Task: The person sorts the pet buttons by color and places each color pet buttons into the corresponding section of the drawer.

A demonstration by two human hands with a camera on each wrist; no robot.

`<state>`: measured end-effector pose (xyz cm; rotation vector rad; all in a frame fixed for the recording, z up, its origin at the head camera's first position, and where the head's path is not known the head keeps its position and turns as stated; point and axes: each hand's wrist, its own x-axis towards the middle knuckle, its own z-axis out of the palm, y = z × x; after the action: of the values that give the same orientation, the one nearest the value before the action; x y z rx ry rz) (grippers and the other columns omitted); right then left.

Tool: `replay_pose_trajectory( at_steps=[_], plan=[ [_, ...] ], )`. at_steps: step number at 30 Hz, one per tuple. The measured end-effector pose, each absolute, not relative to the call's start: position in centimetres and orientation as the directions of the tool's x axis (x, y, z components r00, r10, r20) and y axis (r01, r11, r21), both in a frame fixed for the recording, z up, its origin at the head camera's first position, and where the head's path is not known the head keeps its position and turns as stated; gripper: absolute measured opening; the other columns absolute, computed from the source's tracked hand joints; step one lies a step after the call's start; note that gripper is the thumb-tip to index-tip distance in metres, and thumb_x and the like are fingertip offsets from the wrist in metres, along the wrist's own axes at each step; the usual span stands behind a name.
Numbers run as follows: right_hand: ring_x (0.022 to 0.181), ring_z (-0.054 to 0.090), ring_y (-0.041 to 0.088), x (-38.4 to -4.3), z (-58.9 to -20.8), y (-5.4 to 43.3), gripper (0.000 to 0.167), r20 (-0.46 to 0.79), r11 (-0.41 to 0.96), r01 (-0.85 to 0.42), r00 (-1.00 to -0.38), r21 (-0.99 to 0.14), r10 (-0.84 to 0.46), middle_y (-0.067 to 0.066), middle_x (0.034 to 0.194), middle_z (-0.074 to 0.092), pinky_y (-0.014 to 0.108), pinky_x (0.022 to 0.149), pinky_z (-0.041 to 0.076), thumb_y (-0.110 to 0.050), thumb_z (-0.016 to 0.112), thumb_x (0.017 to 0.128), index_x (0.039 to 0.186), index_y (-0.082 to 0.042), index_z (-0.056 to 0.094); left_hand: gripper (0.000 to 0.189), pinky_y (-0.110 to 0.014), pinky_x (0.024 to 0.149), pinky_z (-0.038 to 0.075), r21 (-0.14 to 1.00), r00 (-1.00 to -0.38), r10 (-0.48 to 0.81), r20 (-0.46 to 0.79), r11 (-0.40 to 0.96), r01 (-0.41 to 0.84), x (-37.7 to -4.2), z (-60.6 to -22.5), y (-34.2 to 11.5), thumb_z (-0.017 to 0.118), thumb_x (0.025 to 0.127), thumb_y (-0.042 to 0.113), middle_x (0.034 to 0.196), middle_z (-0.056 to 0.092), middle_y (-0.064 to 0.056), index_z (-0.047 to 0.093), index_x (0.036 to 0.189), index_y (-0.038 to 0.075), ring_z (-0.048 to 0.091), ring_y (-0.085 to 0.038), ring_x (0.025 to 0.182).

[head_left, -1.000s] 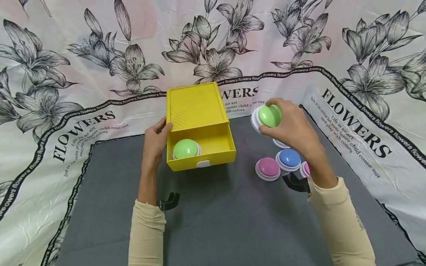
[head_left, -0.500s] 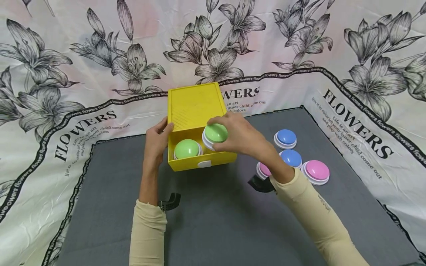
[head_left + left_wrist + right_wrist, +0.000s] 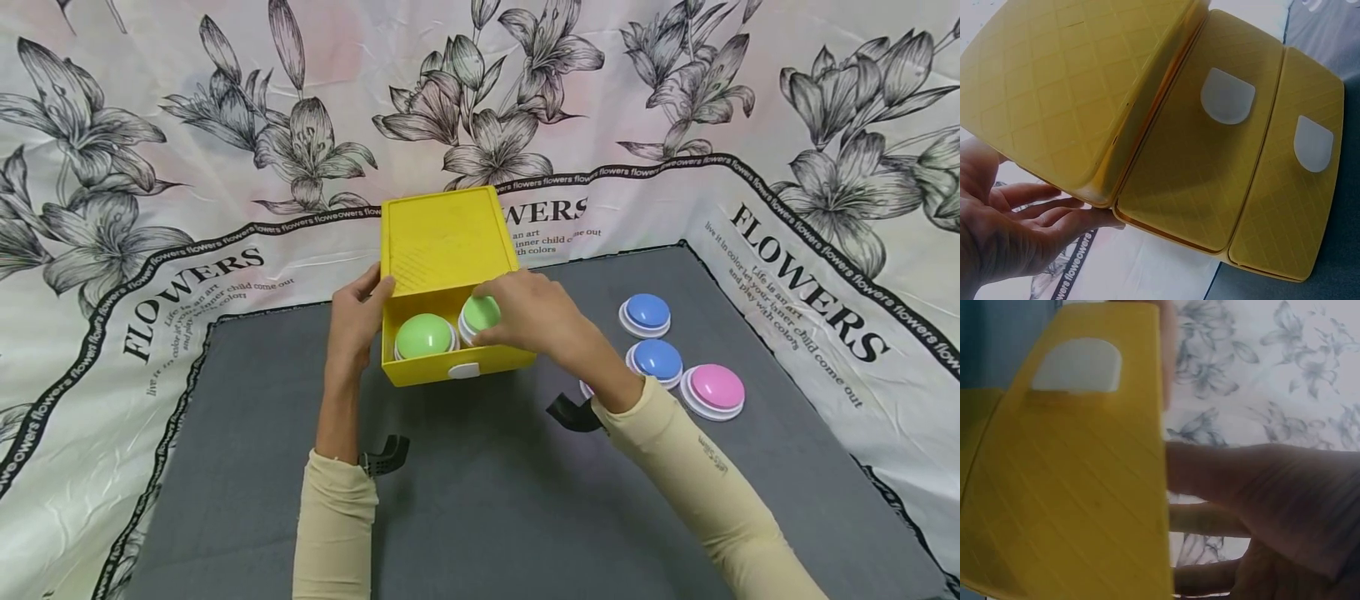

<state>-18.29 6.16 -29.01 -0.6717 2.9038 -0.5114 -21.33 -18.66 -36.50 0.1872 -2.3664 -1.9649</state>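
The top drawer (image 3: 416, 374) of a small yellow drawer box (image 3: 450, 237) stands pulled out. A round push button (image 3: 423, 336) with a green dome and white rim sits in its left part. My right hand (image 3: 543, 321) pinches a second green-domed button (image 3: 480, 315) between thumb and fingers, low in the drawer beside the first. In the right wrist view the drawer front hides that button and the fingertips. My left hand (image 3: 356, 312) rests on the box's left side, thumb at the top's front corner; in the left wrist view its fingers (image 3: 1054, 219) lie extended along the side.
Two blue-domed buttons (image 3: 647, 312) and a pink one (image 3: 716, 388) stand on the grey cloth (image 3: 465, 500) to the right. Another is mostly hidden behind my right wrist. Two closed drawers (image 3: 1191, 156) with white tabs lie below the pulled-out one. A flower-printed sheet (image 3: 315, 50) surrounds the cloth.
My right hand has carried the green-domed button leftward from above the right-hand group and lowered it into the drawer. The left hand has stayed at the box.
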Motion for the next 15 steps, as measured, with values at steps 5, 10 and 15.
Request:
replay_pose_trajectory(
  at_steps=[5, 10, 15],
  plan=[
    [0.086, 0.060, 0.023, -18.3, -29.8, 5.4, 0.042, -0.014, 0.863, -0.423, -0.896, -0.276, -0.444, 0.001, 0.097, 0.072, 0.035, 0.070, 0.050, -0.036, 0.090, 0.083, 0.118, -0.016, 0.077, 0.060, -0.046, 0.115, 0.051, 0.981, -0.991, -0.130, -0.045, 0.182, -0.069, -21.4, -36.5, -18.6, 0.059, 0.105, 0.037, 0.168, 0.042, -0.005, 0.042, 0.161, 0.020, 0.057, -0.027, 0.142],
    [0.089, 0.061, 0.023, -18.4, -30.2, 4.7, 0.037, 0.004, 0.868, -0.426, -0.898, -0.254, -0.439, 0.003, 0.097, 0.072, 0.040, 0.074, 0.052, -0.030, 0.090, 0.083, 0.114, -0.015, 0.076, 0.060, -0.045, 0.117, 0.050, 0.980, -0.989, -0.136, -0.048, 0.184, -0.073, -21.5, -36.5, -18.7, 0.060, 0.105, 0.037, 0.167, 0.043, -0.005, 0.043, 0.160, 0.019, 0.056, -0.027, 0.143],
    [0.090, 0.061, 0.025, -18.5, -30.3, 4.2, 0.038, 0.001, 0.876, -0.436, -0.895, -0.207, -0.446, 0.006, 0.099, 0.072, 0.040, 0.074, 0.054, -0.029, 0.088, 0.085, 0.116, -0.013, 0.073, 0.060, -0.047, 0.115, 0.051, 0.981, -0.989, -0.136, -0.056, 0.179, -0.080, -21.4, -36.5, -18.8, 0.060, 0.105, 0.037, 0.167, 0.043, -0.006, 0.042, 0.161, 0.020, 0.057, -0.028, 0.142]
  ],
)
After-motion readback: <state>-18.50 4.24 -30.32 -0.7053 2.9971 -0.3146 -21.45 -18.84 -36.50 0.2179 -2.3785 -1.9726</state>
